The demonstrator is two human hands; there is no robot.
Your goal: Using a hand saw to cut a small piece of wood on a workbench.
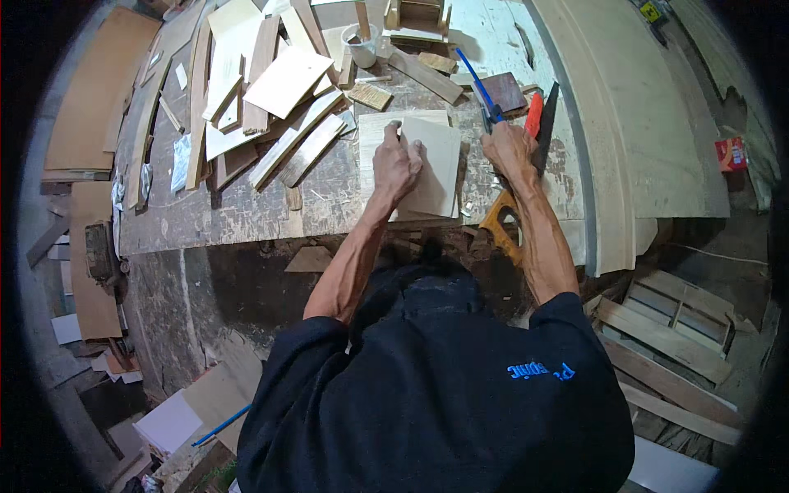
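Two pale square boards lie overlapped at the table's front edge: a lower board (pixel 370 131) and an upper board (pixel 440 160) turned slightly askew. My left hand (pixel 397 168) presses on them, fingers forward and thumb apart. To the right, my right hand (pixel 509 152) closes round the near end of a slim blue tool (pixel 472 76), whose exact kind I cannot make out. Close beside that hand are a red-orange handle (pixel 534 115) and a dark saw blade (pixel 548 123). Under my right forearm a saw's yellow-orange handle (pixel 496 226) juts over the table edge.
Wood offcuts (pixel 288 80) pile up at the left of the worn table (pixel 197 228). Behind the boards are a white cup (pixel 364 51) with a stick in it and a small wooden frame (pixel 417 18). A long panel (pixel 604 148) borders the right side. Planks (pixel 657 361) lie lower right.
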